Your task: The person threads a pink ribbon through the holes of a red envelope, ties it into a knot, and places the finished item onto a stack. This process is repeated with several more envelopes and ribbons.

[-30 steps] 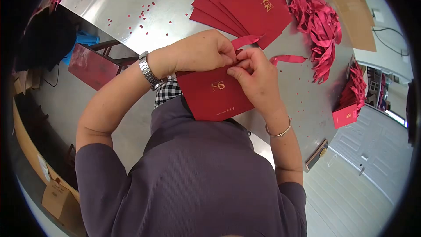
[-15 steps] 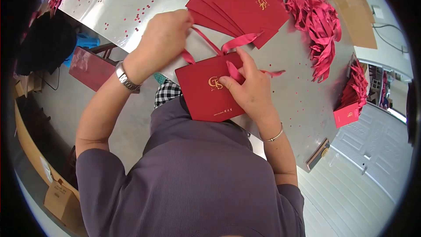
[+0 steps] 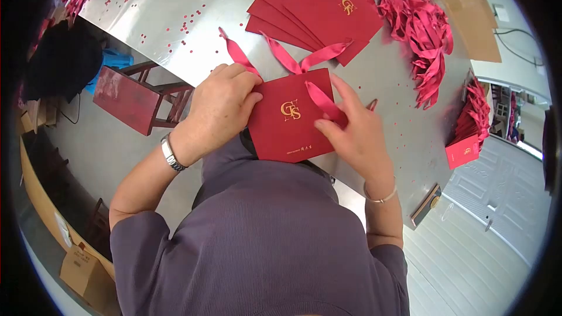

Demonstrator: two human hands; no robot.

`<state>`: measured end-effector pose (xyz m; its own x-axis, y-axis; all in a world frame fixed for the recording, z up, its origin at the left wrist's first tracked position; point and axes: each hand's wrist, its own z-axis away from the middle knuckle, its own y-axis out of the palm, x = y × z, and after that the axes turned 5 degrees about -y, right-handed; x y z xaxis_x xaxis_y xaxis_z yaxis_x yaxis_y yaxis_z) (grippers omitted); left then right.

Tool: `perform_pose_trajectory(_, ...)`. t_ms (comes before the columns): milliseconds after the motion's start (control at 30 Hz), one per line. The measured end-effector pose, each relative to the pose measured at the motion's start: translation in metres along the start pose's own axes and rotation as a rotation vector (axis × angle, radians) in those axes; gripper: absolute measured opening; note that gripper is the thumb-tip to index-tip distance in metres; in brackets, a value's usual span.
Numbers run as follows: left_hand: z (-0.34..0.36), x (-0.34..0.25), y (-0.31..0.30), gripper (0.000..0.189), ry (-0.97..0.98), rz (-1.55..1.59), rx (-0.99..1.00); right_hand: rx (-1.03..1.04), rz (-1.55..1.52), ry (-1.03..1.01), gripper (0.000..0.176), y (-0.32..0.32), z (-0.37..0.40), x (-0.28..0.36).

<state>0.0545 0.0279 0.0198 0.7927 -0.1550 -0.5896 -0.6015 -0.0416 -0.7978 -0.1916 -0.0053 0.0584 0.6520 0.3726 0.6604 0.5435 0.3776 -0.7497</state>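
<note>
A flat red paper bag (image 3: pixel 290 120) with a gold logo rests at the near edge of the metal table (image 3: pixel 175 6). My left hand (image 3: pixel 221 102), wristwatch on the wrist, grips the bag's left edge. My right hand (image 3: pixel 354 131) presses on the bag's right side, fingers spread over a red ribbon (image 3: pixel 322 98). More ribbon ends (image 3: pixel 281 52) stick up from the bag's top edge.
A fanned stack of the same red bags (image 3: pixel 319 6) lies beyond my hands. A heap of red ribbons (image 3: pixel 421 23) sits to the right, next to brown cardboard (image 3: pixel 462 6). Red paper dots litter the table. A red stool (image 3: pixel 132 99) stands below on the left.
My left hand came down from pulling the ribbon upward and now grips the bag's left edge. My right hand slid to the bag's right side, and the ribbon ends lie loose above the bag.
</note>
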Motion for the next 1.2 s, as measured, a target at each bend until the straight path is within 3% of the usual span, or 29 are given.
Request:
perform_pose_trajectory(200, 0.002, -0.001, 0.004, 0.019, -0.106, 0.114, 0.016, 0.087, -0.215, 0.248, 0.072, -0.052, 0.058, -0.019)
perform_pose_trajectory(267, 0.003, 0.000, 0.002, 0.021, -0.095, 0.114, 0.015, 0.056, -0.533, 0.324, 0.068, -0.063, 0.078, -0.026)
perform_pose_trajectory(400, 0.002, -0.002, -0.003, 0.022, -0.160, 0.232, 0.053, 0.024, -0.838, 0.130, 0.072, -0.065, 0.098, -0.033)
perform_pose_trajectory(467, 0.001, -0.005, -0.007, 0.023, -0.369, 0.457, 0.147, -0.185, -1.062, -0.002, 0.072, -0.051, 0.091, -0.014)
perform_pose_trajectory(600, -0.003, -0.001, -0.015, 0.021, -0.458, 0.500, 0.252, -0.340, -1.131, 0.067, 0.067, -0.030, 0.087, 0.016)
perform_pose_trajectory(700, -0.004, 0.004, -0.013, 0.019, -0.374, 0.466, 0.299, -0.221, -0.941, 0.007, 0.058, -0.027, 0.080, 0.020)
perform_pose_trajectory(767, -0.006, 0.005, -0.013, 0.019, -0.383, 0.479, 0.313, -0.059, -0.563, -0.124, 0.050, -0.022, 0.062, 0.027)
perform_pose_trajectory(833, -0.006, 0.007, -0.012, 0.019, -0.391, 0.496, 0.327, -0.059, -0.549, -0.037, 0.040, -0.015, 0.050, 0.037)
perform_pose_trajectory(900, -0.005, 0.009, -0.011, 0.018, -0.313, 0.466, 0.294, -0.055, -0.349, -0.231, 0.031, -0.007, 0.040, 0.031)
perform_pose_trajectory(1100, -0.007, 0.010, -0.013, 0.019, -0.377, 0.528, 0.335, -0.219, 0.075, -0.449, 0.015, 0.020, 0.003, 0.042)
perform_pose_trajectory(1200, -0.008, 0.010, -0.013, 0.020, -0.361, 0.494, 0.343, -0.089, -0.015, -0.410, 0.016, 0.042, -0.001, 0.026)
